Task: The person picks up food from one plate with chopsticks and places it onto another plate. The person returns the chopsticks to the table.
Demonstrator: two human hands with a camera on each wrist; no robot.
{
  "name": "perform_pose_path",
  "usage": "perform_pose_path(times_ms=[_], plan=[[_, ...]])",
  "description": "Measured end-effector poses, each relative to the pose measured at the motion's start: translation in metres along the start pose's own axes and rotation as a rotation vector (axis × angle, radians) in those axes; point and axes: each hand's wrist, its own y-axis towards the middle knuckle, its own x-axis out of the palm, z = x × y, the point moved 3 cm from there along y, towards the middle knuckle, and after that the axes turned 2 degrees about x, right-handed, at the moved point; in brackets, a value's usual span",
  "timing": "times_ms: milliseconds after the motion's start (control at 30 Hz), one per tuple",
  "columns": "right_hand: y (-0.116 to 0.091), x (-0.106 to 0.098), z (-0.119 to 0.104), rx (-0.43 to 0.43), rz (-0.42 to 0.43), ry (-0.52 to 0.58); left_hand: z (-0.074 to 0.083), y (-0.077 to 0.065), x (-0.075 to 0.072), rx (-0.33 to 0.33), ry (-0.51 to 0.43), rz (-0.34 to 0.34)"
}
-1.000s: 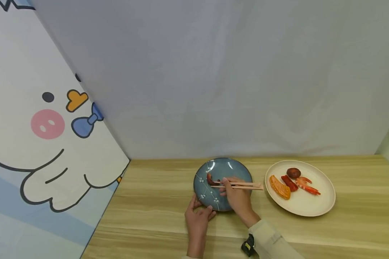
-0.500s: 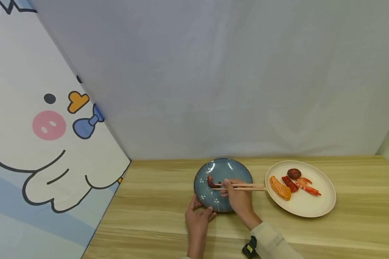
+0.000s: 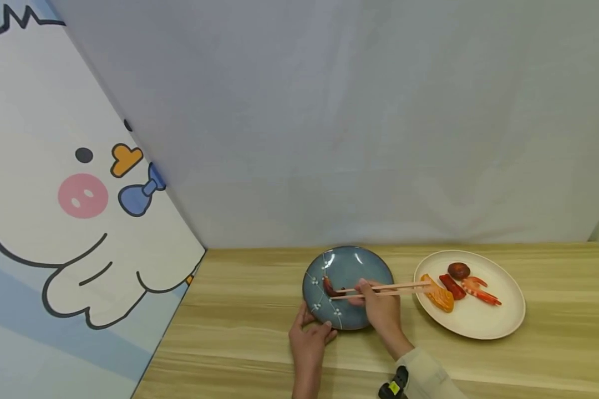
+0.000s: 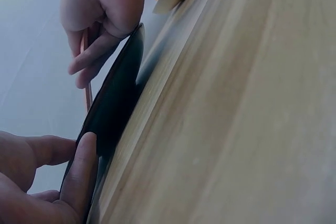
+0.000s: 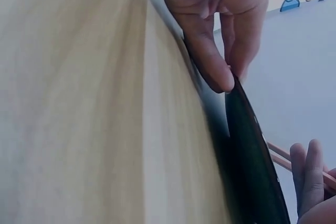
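My left hand (image 3: pixel 308 341) pinches the near-left rim of a blue plate (image 3: pixel 361 271) painted with white blossoms. In the left wrist view the thumb and fingers of that left hand (image 4: pixel 47 182) sit on either side of the rim. My right hand (image 3: pixel 384 316) reaches over the plate's near-right edge and holds a pair of wooden chopsticks (image 3: pixel 404 288). Their tips meet the lower end of a curved, glossy reddish-brown food piece (image 3: pixel 328 285) on the plate. The right wrist view shows the chopsticks (image 5: pixel 279 153) beyond the plate's edge, with the food hidden.
Right of the blue plate stands a cream plate (image 3: pixel 499 318). On it lie an orange salmon slice (image 3: pixel 440 299), a red strip (image 3: pixel 451 287), a shrimp (image 3: pixel 484 295) and a round brown piece (image 3: pixel 458 270). A pale curtain (image 3: pixel 379 138) hangs behind the wooden table (image 3: pixel 239 316).
The right hand has drawn slightly rightward, and the chopsticks slant more. The brown piece has shifted a little toward the near right on the plate. The left hand keeps its hold.
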Motion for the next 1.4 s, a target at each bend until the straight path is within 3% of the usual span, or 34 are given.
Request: perform_pose_path(times_ms=[400,800,1400], plan=[[0.0,-0.006,-0.002,0.049,0.022,0.079,-0.002,0.001,0.0,-0.005,-0.001,0.005],[-0.002,-0.011,-0.004,0.047,0.007,0.213,-0.003,0.002,0.001,-0.007,0.0,0.009],[-0.004,-0.025,-0.009,0.067,0.029,0.255,-0.003,0.003,0.0,-0.003,0.024,0.015]])
